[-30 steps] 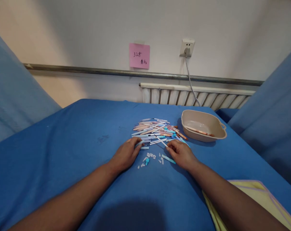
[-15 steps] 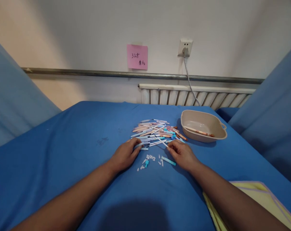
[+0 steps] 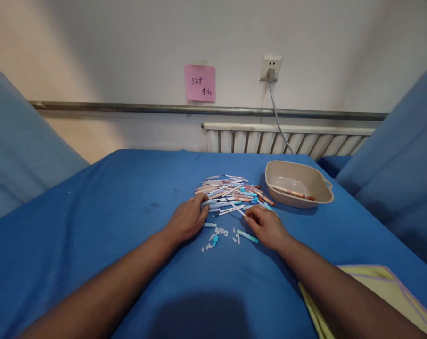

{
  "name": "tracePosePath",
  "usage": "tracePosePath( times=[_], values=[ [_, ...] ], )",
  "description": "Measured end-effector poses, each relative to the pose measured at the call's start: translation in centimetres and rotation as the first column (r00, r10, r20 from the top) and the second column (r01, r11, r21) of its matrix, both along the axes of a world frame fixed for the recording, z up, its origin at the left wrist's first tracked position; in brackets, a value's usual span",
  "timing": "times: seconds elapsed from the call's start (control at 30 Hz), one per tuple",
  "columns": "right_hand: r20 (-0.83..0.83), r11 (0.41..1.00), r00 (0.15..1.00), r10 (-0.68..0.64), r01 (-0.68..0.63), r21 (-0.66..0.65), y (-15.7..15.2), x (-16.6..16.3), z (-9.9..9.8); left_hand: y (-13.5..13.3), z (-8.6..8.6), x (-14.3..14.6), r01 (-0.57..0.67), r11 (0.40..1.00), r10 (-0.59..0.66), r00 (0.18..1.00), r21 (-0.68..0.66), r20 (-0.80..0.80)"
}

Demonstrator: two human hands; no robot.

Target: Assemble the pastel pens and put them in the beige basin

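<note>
Because the pen pile (image 3: 231,190) lies loose on the blue-covered surface (image 3: 121,197), the right hand (image 3: 266,227) pinches a slim white stick (image 3: 239,210) by its near end, presumably leaving the far end free, while the left hand (image 3: 185,219) curls at the pile's left edge, its exact grip unclear.

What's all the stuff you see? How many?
Pens and brushes: many, mixed colours, central pile
Stick: one, white, between hands
Bits: many, white, before pile
Cap: one, turquoise, among bits
Tubes: two, pale turquoise, beside bits
Basin: one, beige, right
Brush: one, orange, in basin
Sheet: one, blue, underneath
Cloth: one, yellow, front right
Note: one, pink, wall
Socket: one, white, wall
Cord: one, grey, socket
Rail: one, grey, wall
Radiator: one, white, below rail
Curtains: two, blue, sides
Left hand: one, bare, at pile
Right hand: one, bare, holding stick
</note>
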State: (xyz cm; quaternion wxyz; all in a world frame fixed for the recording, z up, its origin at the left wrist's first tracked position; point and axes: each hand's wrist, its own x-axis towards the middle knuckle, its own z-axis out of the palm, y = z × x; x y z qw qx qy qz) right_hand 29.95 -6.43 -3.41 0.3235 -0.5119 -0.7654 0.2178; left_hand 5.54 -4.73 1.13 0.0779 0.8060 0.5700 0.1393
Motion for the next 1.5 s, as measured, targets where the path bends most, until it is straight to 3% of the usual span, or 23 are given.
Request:
tracePosePath(
  times=[0.17,0.43,0.8,1.0,1.5],
  values=[
    [-0.026,1.0,1.0,-0.004,0.004,-0.003,0.0,0.1,0.2,-0.1,-0.1,0.3,-0.004,1.0,0.003,0.998,-0.011,-0.065],
    [-0.027,1.0,0.999,0.018,-0.018,0.005,-0.1,0.0,0.3,-0.5,-0.6,-0.4,0.041,0.995,-0.046,0.997,0.093,0.056],
    [-0.064,1.0,0.998,0.002,-0.003,-0.011,0.1,-0.1,-0.1,-1.2,0.0,-0.8,0.084,0.995,-0.081,0.995,-0.048,0.063],
    [-0.074,1.0,0.997,-0.005,0.004,-0.015,0.0,-0.1,0.0,-1.0,-0.5,-1.0,0.096,0.994,-0.102,0.987,0.054,0.123],
    [-0.155,0.999,0.988,-0.02,0.015,-0.037,0.3,-0.1,-0.7,-1.0,0.1,-1.4,0.097,0.995,-0.097,0.995,-0.035,0.0]
  ],
)
